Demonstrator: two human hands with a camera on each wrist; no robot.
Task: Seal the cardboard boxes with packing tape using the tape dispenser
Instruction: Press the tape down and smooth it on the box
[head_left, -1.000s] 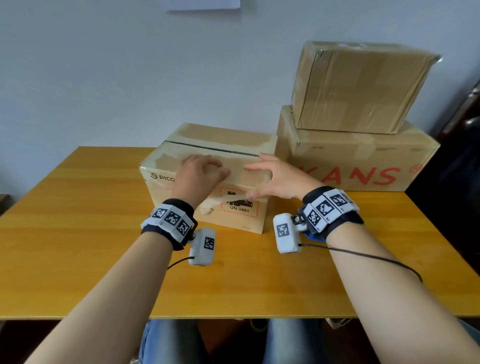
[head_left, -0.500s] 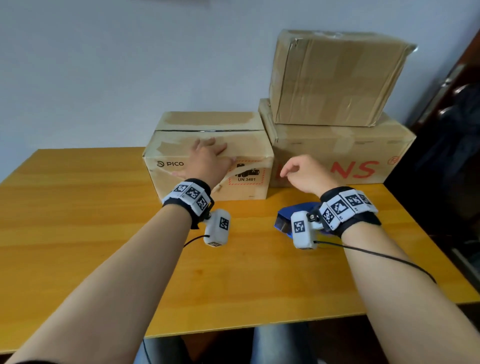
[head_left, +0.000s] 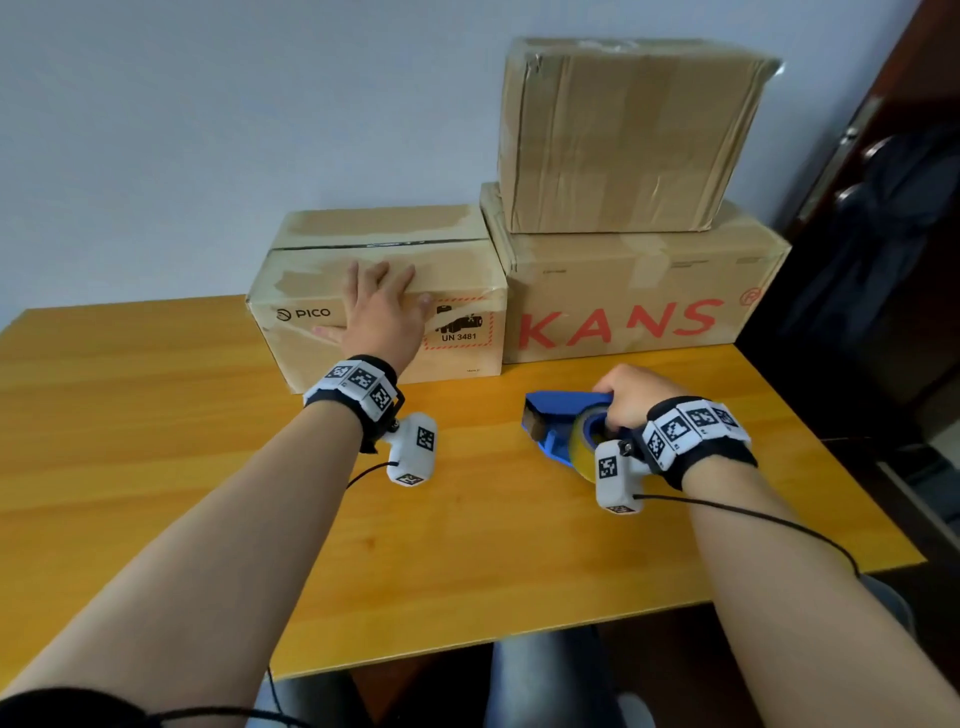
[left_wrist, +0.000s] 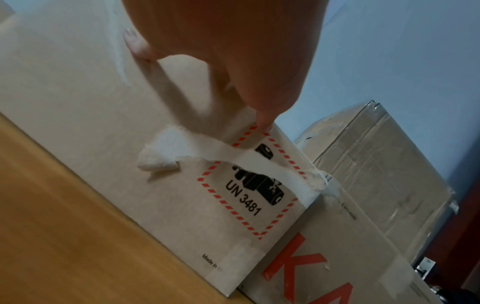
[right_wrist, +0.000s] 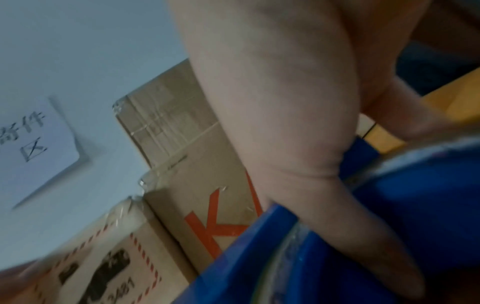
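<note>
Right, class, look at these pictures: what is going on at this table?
A person is getting ready to tape a box shut. The left hand lies flat on the PICO box, whose top seam shows no fresh tape. The right hand grips the blue tape dispenser, which sits on the wooden table. Beside it, a plain box sits on the KANS box.

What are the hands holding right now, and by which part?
The right hand grips the blue tape dispenser on the table at its rear, by the tape roll. The left hand holds nothing; it rests flat on the PICO box.
</note>
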